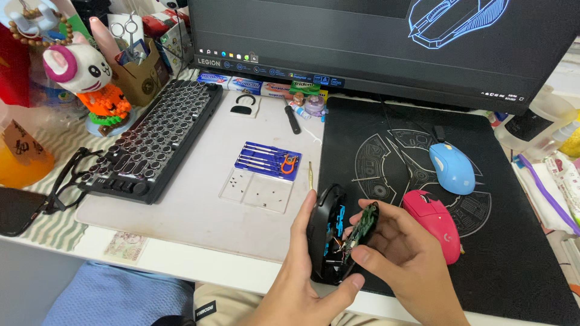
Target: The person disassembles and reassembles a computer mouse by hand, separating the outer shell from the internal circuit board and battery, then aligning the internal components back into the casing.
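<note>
Along the far edge of the tabletop (181,241) stands a big dark monitor (374,48), and a black mat (513,253) covers the right side down to the near edge. A round-keyed black keyboard (154,142) lies angled toward the far left corner. On the mat you have a blue mouse (453,168) and, just nearer the front edge, a pink mouse (436,224). A blue screwdriver set (267,160) rests mid-tabletop beside a clear tray (257,191) of tiny screws. At the near edge, your left hand (302,265) is wrapped around an opened black mouse shell (326,241), held upright on its side. Your right hand (405,259) pinches a small green circuit board (364,224) tilted against the shell's open face.
</note>
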